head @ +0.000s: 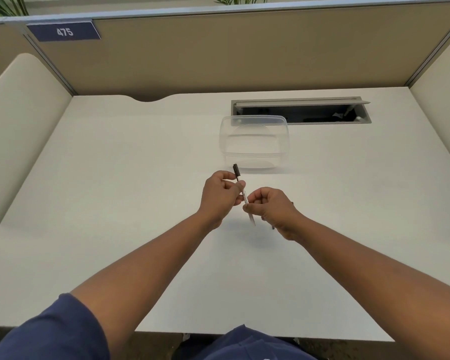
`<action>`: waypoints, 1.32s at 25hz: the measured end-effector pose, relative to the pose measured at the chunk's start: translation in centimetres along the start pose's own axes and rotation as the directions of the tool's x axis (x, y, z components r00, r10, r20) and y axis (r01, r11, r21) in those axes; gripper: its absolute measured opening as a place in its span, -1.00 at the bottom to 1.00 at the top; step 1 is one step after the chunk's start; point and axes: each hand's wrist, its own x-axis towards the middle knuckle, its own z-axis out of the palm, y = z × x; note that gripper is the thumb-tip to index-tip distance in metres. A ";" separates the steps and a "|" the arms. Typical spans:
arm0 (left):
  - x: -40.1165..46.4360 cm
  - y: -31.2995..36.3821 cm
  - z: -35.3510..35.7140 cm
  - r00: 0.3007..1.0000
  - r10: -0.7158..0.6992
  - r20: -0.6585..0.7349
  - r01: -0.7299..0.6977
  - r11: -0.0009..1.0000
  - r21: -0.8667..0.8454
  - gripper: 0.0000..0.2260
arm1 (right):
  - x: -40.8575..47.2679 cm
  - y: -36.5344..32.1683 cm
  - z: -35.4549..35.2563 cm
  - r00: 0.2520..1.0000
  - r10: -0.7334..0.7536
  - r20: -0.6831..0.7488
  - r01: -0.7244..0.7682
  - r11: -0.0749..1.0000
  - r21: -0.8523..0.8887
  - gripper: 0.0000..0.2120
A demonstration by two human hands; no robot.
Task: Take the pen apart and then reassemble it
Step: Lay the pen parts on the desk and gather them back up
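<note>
White desk (115,203) lies before you inside a beige cubicle. Your left hand (220,196) pinches the pen (245,198) near its dark end, above the desk. Your right hand (273,209) is closed on the white barrel. Behind them stands a clear plastic container (253,141).

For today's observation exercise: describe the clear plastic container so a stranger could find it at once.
On the white desk, look just in front of the open cable tray at the back. The clear plastic container sits there, beyond both hands, transparent and seemingly empty.
</note>
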 end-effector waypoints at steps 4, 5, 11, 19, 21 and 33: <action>0.8 -2.7 -1.0 0.984 0.176 0.013 -0.169 0.921 0.350 -0.89 | 0.5 0.8 -1.0 1.000 -0.004 -0.029 0.003 1.000 -0.014 -0.82; 1.1 -3.9 -1.5 0.975 0.218 0.031 -0.205 0.846 0.492 -0.86 | 0.7 1.1 -1.3 0.998 -0.029 -0.064 0.027 0.999 -0.041 -0.83; 2.4 -9.7 -4.0 0.931 0.242 0.274 -0.351 0.375 0.858 -0.53 | 1.7 2.7 -2.2 0.958 -0.188 -0.218 0.140 0.967 -0.215 -0.89; 2.9 -12.6 -3.5 0.891 0.356 0.282 -0.394 0.298 0.869 -0.51 | 2.1 4.4 -1.9 0.930 -0.303 -0.210 0.225 0.917 -0.331 -0.88; 2.8 -12.8 -3.6 0.884 0.376 0.277 -0.400 0.305 0.864 -0.51 | 2.1 4.6 -1.7 0.915 -0.348 -0.203 0.262 0.897 -0.357 -0.90; 2.8 -12.9 -3.6 0.876 0.393 0.280 -0.412 0.306 0.858 -0.53 | 1.9 5.5 -1.4 0.857 -0.511 -0.061 0.345 0.658 -0.670 -0.96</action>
